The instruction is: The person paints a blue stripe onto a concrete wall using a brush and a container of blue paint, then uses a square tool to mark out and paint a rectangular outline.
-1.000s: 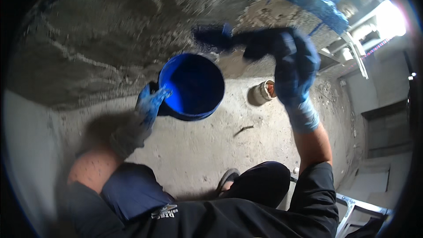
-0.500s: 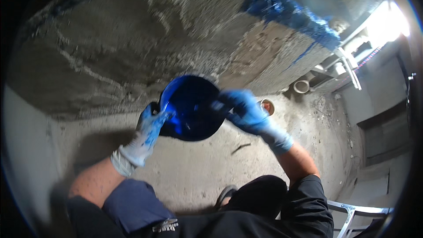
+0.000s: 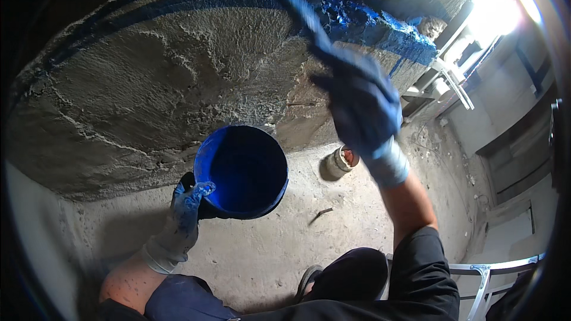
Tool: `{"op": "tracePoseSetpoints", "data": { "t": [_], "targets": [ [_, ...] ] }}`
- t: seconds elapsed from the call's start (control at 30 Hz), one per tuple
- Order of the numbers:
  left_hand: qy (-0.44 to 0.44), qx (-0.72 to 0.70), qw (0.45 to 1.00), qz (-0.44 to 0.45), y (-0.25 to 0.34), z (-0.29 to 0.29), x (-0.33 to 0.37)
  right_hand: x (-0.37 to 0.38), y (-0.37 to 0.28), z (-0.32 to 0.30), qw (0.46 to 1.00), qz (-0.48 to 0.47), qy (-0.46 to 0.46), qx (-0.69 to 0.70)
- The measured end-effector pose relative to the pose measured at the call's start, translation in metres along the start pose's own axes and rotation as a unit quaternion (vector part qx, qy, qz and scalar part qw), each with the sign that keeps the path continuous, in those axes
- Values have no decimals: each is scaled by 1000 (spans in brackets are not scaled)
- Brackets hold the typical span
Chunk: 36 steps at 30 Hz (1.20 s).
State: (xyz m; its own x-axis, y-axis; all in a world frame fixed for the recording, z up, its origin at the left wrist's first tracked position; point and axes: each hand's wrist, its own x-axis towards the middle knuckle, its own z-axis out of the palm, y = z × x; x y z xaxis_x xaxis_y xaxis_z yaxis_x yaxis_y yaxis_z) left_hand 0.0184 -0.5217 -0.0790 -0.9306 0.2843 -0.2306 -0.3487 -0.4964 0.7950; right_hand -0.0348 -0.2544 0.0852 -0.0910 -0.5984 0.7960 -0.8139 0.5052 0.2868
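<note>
My left hand [image 3: 187,209], in a pale glove stained blue, grips the left side of a round bucket [image 3: 204,163], the thumb over its rim. Dark blue paint [image 3: 250,181] lies inside. Raised toward the upper edge of the rough wall, my gloved right hand [image 3: 364,104] is closed around a paintbrush [image 3: 300,12]. The brush is smeared by motion, and its blue tip lies over the blue-painted band [image 3: 196,1]; whether it touches cannot be made out. Below that band the cement wall [image 3: 178,65] is bare and grey.
On the floor behind my right forearm stands a small pot [image 3: 340,162] with something reddish inside. A short dark stick [image 3: 321,215] lies nearer to me. A metal ladder-like frame [image 3: 482,270] is at the lower right, and a bright lamp [image 3: 493,15] shines at the upper right.
My right hand has lifted the brush from the bucket's right side up to the painted band. The bucket, in my left hand, sits lower and slightly left in view.
</note>
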Motion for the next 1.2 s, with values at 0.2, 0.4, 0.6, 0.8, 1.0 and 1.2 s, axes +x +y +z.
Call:
{"op": "tracePoseSetpoints", "data": {
  "t": [0.2, 0.4, 0.6, 0.8, 1.0, 1.2],
  "targets": [
    [53, 87, 993, -59, 3, -9, -1, 52, 85, 29, 960, -110, 34, -257],
    [75, 79, 992, -59, -5, -17, 2, 21, 76, 11, 984, -51, 44, -167],
    [74, 64, 994, -54, -7, -15, 5, 27, 90, 11, 980, 26, 25, -196],
    [75, 80, 992, -60, -8, -16, 8, 17, 80, 6, 980, -43, -6, -194],
    [73, 80, 992, -68, -6, -13, 5, 17, 84, 8, 972, 1, 40, -230],
    [78, 85, 992, -58, -18, -16, 8, 12, 108, 4, 986, 59, 61, -141]
  ]
}}
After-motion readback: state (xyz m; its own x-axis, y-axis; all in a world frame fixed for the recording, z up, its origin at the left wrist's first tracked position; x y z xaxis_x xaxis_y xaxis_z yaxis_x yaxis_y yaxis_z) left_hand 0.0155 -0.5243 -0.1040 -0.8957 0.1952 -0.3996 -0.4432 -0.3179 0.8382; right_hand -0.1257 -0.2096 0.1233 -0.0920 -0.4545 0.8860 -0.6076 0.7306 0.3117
